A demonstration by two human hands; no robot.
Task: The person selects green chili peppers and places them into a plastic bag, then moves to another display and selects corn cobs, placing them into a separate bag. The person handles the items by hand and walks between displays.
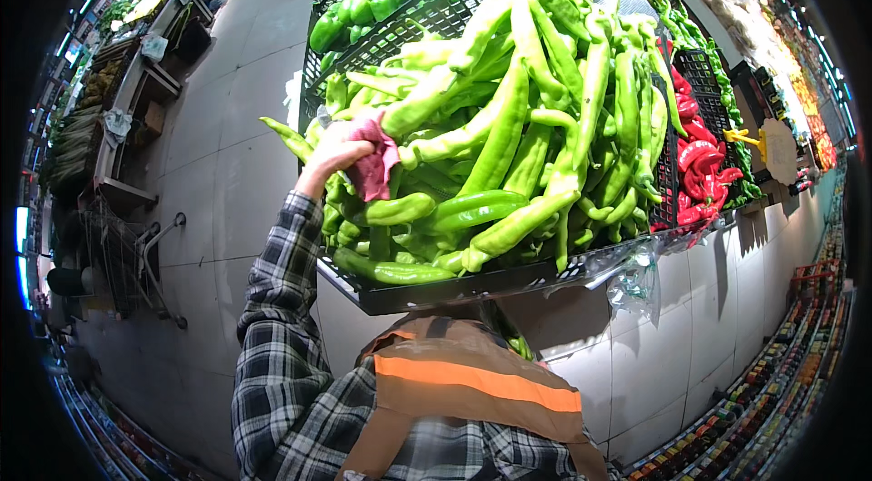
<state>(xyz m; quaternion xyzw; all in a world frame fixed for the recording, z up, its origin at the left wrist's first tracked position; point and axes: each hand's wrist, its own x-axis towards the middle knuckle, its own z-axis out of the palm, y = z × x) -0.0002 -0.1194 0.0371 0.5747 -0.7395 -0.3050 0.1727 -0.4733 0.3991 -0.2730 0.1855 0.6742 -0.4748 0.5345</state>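
Observation:
My left hand (340,152) reaches over the left side of a heap of long green peppers (504,133). Its fingers are closed around a crumpled pinkish-red cloth (377,164), which lies against the peppers. The peppers fill a black plastic crate (470,287) and rise well above its rim; some tips stick out past the edges. My right hand is out of view, below the crate's front edge or behind my brown apron (477,379) with its orange stripe. A few more green pods (519,346) show in the gap between the crate and the apron.
Green bell peppers (368,4) sit in a crate behind, red peppers (702,161) in one on the right. A plastic bag (633,283) hangs off the display's front edge. A shopping cart (146,263) stands left on the tiled floor (238,106); bottle shelves (763,385) line the lower right.

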